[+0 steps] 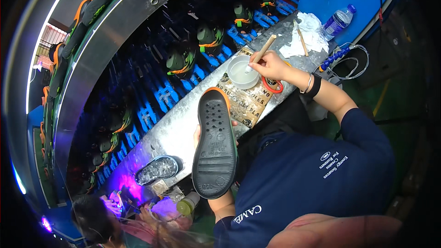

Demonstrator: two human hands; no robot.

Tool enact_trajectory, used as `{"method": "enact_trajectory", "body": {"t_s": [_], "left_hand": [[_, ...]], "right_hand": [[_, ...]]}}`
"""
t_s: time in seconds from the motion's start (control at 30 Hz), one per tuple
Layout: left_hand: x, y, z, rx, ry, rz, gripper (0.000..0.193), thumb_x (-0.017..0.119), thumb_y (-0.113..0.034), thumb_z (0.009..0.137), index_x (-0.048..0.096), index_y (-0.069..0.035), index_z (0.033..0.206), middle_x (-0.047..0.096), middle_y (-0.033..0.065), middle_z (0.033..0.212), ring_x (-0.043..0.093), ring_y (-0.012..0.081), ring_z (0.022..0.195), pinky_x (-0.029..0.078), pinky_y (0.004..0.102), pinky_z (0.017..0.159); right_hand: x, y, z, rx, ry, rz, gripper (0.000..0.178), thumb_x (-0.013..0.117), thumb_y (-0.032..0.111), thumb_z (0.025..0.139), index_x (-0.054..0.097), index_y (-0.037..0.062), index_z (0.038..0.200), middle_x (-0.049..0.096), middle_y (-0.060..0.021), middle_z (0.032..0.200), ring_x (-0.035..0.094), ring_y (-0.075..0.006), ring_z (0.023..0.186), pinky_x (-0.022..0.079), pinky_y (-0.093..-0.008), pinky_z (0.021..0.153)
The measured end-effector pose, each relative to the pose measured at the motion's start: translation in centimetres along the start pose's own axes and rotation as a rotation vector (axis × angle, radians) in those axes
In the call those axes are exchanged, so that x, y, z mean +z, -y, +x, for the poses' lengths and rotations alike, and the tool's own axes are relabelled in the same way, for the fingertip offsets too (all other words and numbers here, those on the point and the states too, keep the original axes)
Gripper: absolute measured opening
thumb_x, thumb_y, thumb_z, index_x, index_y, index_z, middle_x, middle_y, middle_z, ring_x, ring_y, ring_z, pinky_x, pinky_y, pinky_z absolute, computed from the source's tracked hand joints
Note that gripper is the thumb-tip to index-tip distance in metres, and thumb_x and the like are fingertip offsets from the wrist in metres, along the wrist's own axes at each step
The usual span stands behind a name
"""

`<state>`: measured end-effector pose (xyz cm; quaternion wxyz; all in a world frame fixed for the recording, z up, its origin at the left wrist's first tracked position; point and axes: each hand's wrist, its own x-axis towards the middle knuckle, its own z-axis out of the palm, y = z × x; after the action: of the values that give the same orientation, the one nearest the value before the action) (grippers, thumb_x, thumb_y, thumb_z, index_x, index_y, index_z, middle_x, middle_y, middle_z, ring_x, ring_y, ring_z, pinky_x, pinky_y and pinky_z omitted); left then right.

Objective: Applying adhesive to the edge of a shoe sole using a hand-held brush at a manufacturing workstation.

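A black shoe sole (215, 144) with an orange edge near its toe stands upright before me, its holed and ribbed face showing. My left hand (197, 135) grips it from behind; only fingertips and a bit of the palm's edge appear around it. My right hand (270, 66) is closed on a brush (265, 48) with a pale wooden handle. The brush's lower end points into a white bowl (242, 83) of whitish liquid. This bowl rests on printed brown cardboard (248, 115). Beside it, under my right wrist, lie red-handled scissors (274, 90).
Several dark shoe uppers (210, 36) stand on blue racks along the bench (171, 128). A second sole (157, 171) lies at left, near another person's purple-lit hands (112, 202). White cloths (313, 27), another brush (302, 41) and a bottle (339, 22) occupy the far right.
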<state>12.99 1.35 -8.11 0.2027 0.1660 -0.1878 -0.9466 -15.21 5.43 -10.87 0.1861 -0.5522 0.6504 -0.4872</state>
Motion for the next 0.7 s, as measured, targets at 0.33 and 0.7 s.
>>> {"method": "enact_trajectory", "body": {"t_s": [0.33, 0.7], "left_hand": [[0.6, -1.0, -0.2, -0.104, 0.020, 0.004, 0.054, 0.038, -0.040, 0.084, 0.036, 0.002, 0.118, 0.050, 0.0259, 0.099, 0.058, 0.0255, 0.066, 0.052, 0.0320, 0.051], [1.8, -0.1, -0.3, -0.097, -0.057, 0.160, 0.052, 0.038, -0.039, 0.085, 0.036, 0.001, 0.119, 0.050, 0.0226, 0.099, 0.057, 0.0234, 0.069, 0.051, 0.0308, 0.055]], "right_hand": [[-0.6, 1.2, 0.0, 0.036, -0.034, 0.063, 0.013, 0.058, 0.013, 0.076, 0.056, 0.0005, 0.076, 0.055, -0.0034, 0.061, 0.049, -0.0060, 0.053, 0.038, -0.0210, 0.049], [-0.8, 7.0, -1.8, -0.229, 0.174, 0.229, 0.007, 0.057, 0.001, 0.073, 0.057, 0.0004, 0.081, 0.056, -0.0053, 0.076, 0.049, -0.0080, 0.060, 0.038, -0.0208, 0.051]]}}
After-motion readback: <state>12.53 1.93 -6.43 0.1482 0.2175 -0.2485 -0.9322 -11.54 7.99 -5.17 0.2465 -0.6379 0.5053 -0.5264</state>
